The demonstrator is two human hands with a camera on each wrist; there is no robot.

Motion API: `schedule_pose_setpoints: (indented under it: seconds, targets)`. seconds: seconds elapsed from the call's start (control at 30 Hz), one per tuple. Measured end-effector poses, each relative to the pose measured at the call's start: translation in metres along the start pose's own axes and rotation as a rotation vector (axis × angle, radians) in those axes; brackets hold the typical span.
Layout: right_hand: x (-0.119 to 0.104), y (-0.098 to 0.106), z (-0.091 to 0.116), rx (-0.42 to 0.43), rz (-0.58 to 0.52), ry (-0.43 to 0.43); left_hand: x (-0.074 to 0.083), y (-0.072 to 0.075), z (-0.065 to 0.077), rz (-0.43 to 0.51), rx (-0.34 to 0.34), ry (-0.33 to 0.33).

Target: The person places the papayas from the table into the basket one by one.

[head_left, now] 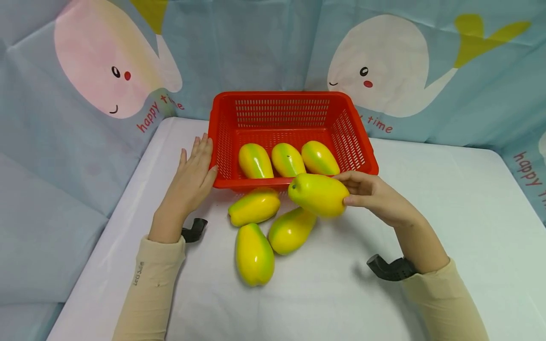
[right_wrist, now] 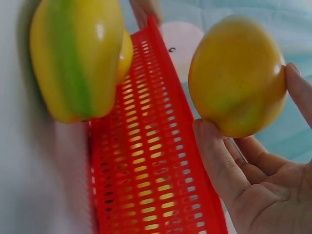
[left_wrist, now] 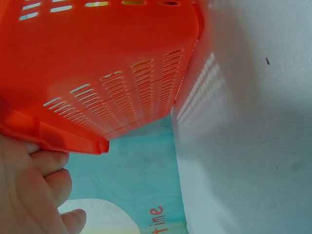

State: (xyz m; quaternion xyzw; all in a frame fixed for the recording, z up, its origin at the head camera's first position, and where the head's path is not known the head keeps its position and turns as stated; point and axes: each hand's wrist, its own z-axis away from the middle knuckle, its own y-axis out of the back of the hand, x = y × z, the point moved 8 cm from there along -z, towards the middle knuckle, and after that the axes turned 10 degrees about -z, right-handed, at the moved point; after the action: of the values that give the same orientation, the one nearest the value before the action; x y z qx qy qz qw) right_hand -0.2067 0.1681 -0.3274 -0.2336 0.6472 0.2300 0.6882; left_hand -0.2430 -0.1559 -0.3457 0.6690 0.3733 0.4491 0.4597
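Observation:
My right hand [head_left: 375,196] pinches a yellow-green papaya [head_left: 320,195] between thumb and fingers, holding it over the front rim of the red plastic basket [head_left: 281,102]. In the right wrist view, the blunt end of this papaya [right_wrist: 239,78] shows between the fingertips. My left hand [head_left: 189,177] rests against the basket's left side with its fingers extended and the thumb near the rim. Three papayas [head_left: 288,160] lie in a row inside the basket. In front of it on the table are three more: one papaya [head_left: 254,207] by the wall, another [head_left: 292,231] and the nearest [head_left: 254,255].
The basket stands on a white-covered table [head_left: 435,199], near a blue curtain [head_left: 264,47] printed with whales. Black wrist-worn devices stick out at the left wrist [head_left: 195,230] and the right wrist [head_left: 390,268]. Openings in the basket wall [left_wrist: 131,87] form rows of slots.

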Motion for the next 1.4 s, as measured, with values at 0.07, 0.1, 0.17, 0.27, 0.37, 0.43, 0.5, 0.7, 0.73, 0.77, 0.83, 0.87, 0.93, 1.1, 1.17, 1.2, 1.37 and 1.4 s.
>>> schedule_pose_setpoints:
  seconds: [0.07,0.1,0.17,0.27,0.37,0.43,0.5,0.7,0.73,0.77,0.83,0.87,0.93,1.1,1.17,1.2,1.37,1.4]
  targets:
    - [-0.005,0.001,-0.003,0.013,0.008,0.003,0.0,0.0,0.0,0.001,0.0,0.001]
    - [-0.007,0.002,-0.005,0.019,0.015,0.007,0.0,0.0,0.0,0.002,-0.001,0.002]
    - [-0.012,0.003,-0.008,0.032,0.029,0.013,0.0,0.0,0.0,0.004,-0.002,0.003]
    - [-0.019,0.005,-0.014,0.051,0.053,0.021,0.0,0.0,0.0,0.005,-0.003,0.004]
    - [-0.025,0.006,-0.019,0.072,0.078,0.021,0.0,0.0,0.0,0.001,-0.001,0.002]
    - [-0.028,0.006,-0.023,0.087,0.092,0.012,0.0,0.0,0.0,-0.003,0.0,0.0]
    - [-0.03,0.007,-0.027,0.104,0.103,-0.001,0.0,0.001,0.0,-0.005,0.001,0.0]
    - [-0.038,0.007,-0.042,0.167,0.136,-0.052,0.0,0.001,0.001,-0.007,0.001,0.005]
    - [-0.039,0.007,-0.045,0.178,0.145,-0.057,0.0,0.001,0.001,-0.005,0.0,0.005]
    - [-0.04,0.007,-0.047,0.191,0.15,-0.061,0.0,0.001,0.001,-0.004,0.0,0.006]
    - [-0.042,0.008,-0.051,0.21,0.162,-0.064,0.0,0.001,0.001,-0.001,-0.002,0.006]
    - [-0.043,0.008,-0.053,0.219,0.167,-0.064,0.0,0.001,0.001,-0.001,-0.002,0.005]
    - [-0.045,0.009,-0.057,0.239,0.171,-0.067,0.001,0.001,0.0,-0.001,0.0,0.002]
    - [-0.046,0.012,-0.068,0.279,0.203,-0.105,0.001,0.001,0.0,-0.007,0.003,0.001]
    - [-0.046,0.013,-0.073,0.292,0.214,-0.125,0.001,0.001,0.0,-0.008,0.0,0.004]
    - [-0.046,0.013,-0.075,0.299,0.213,-0.134,0.001,0.001,0.0,-0.007,-0.001,0.005]
    - [-0.045,0.014,-0.088,0.321,0.212,-0.161,0.0,0.001,0.0,-0.008,0.0,0.007]
    - [-0.044,0.014,-0.09,0.322,0.208,-0.164,0.0,0.001,0.0,-0.009,0.0,0.007]
